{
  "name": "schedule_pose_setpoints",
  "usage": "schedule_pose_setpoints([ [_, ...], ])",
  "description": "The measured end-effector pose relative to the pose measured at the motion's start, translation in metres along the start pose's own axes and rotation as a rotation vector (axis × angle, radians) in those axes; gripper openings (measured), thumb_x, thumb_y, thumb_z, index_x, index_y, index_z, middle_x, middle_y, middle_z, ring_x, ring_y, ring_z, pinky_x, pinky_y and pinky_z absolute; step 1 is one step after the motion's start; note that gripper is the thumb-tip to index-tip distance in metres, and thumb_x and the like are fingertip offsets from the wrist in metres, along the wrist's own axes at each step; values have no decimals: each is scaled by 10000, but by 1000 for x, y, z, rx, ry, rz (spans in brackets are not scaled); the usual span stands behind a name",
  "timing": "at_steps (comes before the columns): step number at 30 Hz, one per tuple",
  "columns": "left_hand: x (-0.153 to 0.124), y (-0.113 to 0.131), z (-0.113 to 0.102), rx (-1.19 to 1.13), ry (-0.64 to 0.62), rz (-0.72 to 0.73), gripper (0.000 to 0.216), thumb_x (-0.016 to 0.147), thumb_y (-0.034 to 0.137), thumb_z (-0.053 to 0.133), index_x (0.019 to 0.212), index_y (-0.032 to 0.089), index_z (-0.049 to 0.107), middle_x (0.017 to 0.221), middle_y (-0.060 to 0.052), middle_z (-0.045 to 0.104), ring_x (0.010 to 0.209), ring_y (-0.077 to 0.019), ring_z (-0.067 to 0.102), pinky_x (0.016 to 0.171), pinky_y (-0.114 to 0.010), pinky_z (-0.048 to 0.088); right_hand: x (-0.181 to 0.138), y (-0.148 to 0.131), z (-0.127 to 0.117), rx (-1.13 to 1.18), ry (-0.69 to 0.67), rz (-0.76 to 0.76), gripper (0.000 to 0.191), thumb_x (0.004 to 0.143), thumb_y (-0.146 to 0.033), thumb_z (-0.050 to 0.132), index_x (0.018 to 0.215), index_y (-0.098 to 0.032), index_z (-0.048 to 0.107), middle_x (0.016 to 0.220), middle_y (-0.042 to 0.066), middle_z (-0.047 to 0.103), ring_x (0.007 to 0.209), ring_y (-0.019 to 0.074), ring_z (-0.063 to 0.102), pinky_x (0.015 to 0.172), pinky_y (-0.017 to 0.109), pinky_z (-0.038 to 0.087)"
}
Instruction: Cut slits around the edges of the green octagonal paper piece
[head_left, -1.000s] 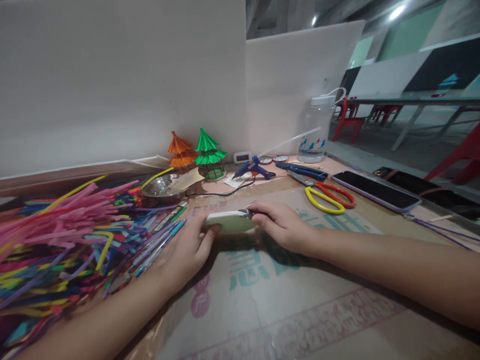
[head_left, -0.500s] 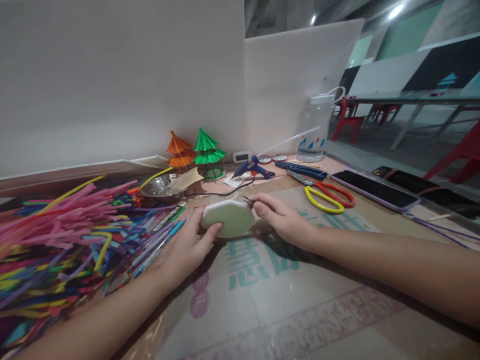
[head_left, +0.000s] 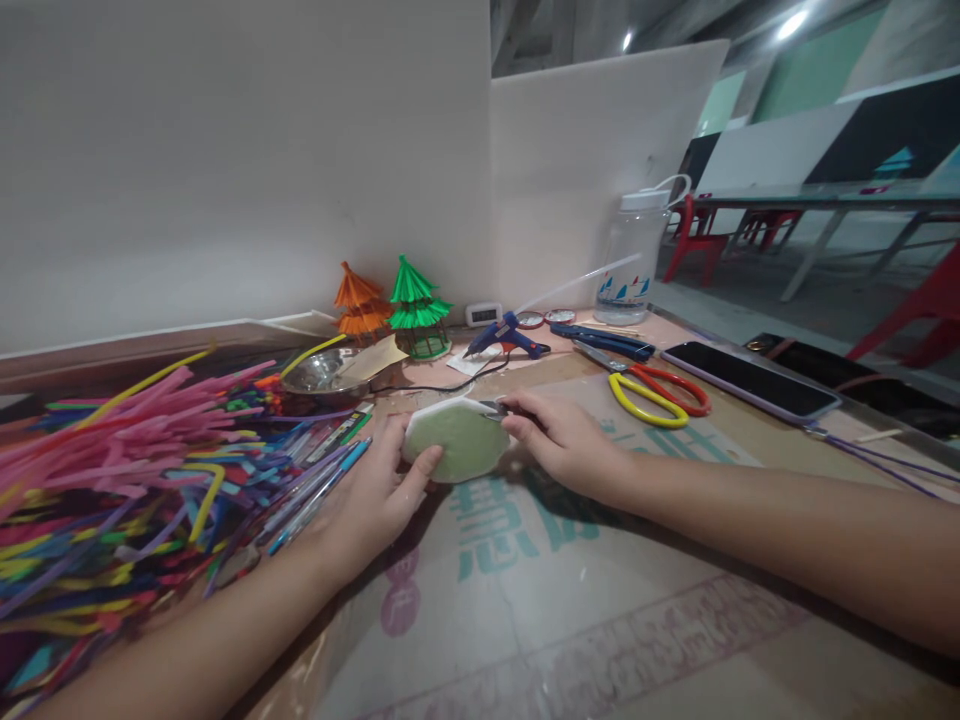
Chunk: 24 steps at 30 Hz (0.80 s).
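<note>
My left hand [head_left: 386,480] grips a pale green, many-sided flat piece [head_left: 457,445] by its left side, thumb on the face. A white edge shows along its top; it is held tilted toward me above the table. Closed in a pinch, my right hand [head_left: 566,435] holds a small dark metal tool [head_left: 491,408] whose tip lies against the piece's upper right edge. Most of the tool is covered by my fingers, so I cannot tell its exact kind. Behind the piece lies a blue glue gun [head_left: 506,335] with a white glue stick in its back.
Many colored pipe cleaners [head_left: 142,470] and several pens [head_left: 319,495] lie at left. A metal bowl [head_left: 319,370], orange [head_left: 360,300] and green [head_left: 418,310] small towers stand at the back. Scissors [head_left: 652,395], a phone [head_left: 750,380] and a water bottle [head_left: 630,260] are at right.
My right hand has shifted slightly left, bringing the metal tool over the piece's upper right edge. The piece has tipped slightly; my left hand keeps its grip.
</note>
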<state>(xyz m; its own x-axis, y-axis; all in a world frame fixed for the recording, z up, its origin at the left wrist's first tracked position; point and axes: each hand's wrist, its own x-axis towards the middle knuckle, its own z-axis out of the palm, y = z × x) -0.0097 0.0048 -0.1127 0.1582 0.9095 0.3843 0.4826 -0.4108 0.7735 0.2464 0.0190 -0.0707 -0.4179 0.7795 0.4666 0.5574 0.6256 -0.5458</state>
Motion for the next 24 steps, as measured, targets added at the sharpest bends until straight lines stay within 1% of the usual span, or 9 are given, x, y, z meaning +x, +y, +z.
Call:
schedule_pose_setpoints([
  [3, -1, 1, 0, 40, 9, 32, 364, 942, 440, 563, 1226, 214, 540, 999, -65, 649, 798, -199, 628, 663, -307, 511, 0, -1, 0, -22, 3, -8, 270, 997, -358, 449, 1029, -178, 648, 910, 86, 715, 803, 219, 635, 692, 311, 413],
  [8, -1, 6, 0, 99, 4, 77, 315, 970, 429, 531, 1212, 228, 531, 1064, -68, 650, 935, -221, 644, 800, -347, 525, -1, 2, 2, -11, 12, 22, 275, 998, -371, 452, 1037, -185, 650, 932, 85, 720, 834, 231, 648, 710, 318, 427],
  [10, -1, 6, 0, 116, 4, 86, 297, 971, 429, 530, 1194, 232, 538, 1075, -67, 648, 967, -228, 644, 821, -353, 525, -1, 4, 3, 9, 23, 26, 281, 1005, -375, 439, 1037, -194, 651, 929, 76, 719, 840, 228, 647, 718, 318, 429],
  [12, 0, 5, 0, 121, 13, 81, 306, 964, 432, 538, 1196, 231, 543, 1066, -66, 651, 938, -225, 647, 782, -342, 529, -1, 5, 4, 26, 24, 27, 290, 1015, -374, 420, 1019, -198, 651, 916, 68, 714, 837, 221, 643, 718, 314, 427],
  [15, 1, 3, 0, 119, 24, 62, 339, 956, 435, 544, 1220, 222, 541, 1021, -63, 662, 838, -207, 644, 700, -318, 524, 0, 4, 2, 42, 13, 17, 276, 1013, -365, 427, 1022, -190, 640, 888, 62, 703, 805, 208, 630, 696, 302, 418],
  [17, 1, 4, 0, 131, 34, 61, 345, 957, 431, 540, 1227, 215, 541, 1008, -65, 667, 818, -202, 640, 693, -316, 524, 1, 3, 1, 41, 19, 1, 261, 1005, -354, 441, 1036, -181, 633, 874, 61, 698, 780, 200, 618, 674, 293, 406],
  [19, 1, 8, -1, 164, 33, 83, 330, 962, 422, 531, 1215, 211, 549, 1024, -72, 668, 865, -212, 646, 732, -328, 532, 1, 0, 0, 20, 30, -20, 253, 998, -347, 455, 1044, -174, 634, 866, 63, 697, 761, 196, 609, 657, 288, 394],
  [21, 0, 12, -2, 211, 13, 117, 325, 966, 413, 522, 1219, 211, 552, 1073, -87, 665, 961, -236, 648, 793, -351, 537, 1, -2, -1, -18, 36, -46, 255, 991, -346, 469, 1048, -166, 640, 858, 69, 700, 746, 196, 603, 647, 287, 387],
  [24, -4, 17, -3, 270, -5, 153, 362, 969, 407, 514, 1278, 219, 526, 1162, -103, 653, 1091, -270, 628, 864, -386, 532, 2, -4, -2, -65, 52, -103, 265, 990, -339, 470, 1063, -157, 649, 869, 83, 708, 752, 204, 606, 654, 294, 391],
])
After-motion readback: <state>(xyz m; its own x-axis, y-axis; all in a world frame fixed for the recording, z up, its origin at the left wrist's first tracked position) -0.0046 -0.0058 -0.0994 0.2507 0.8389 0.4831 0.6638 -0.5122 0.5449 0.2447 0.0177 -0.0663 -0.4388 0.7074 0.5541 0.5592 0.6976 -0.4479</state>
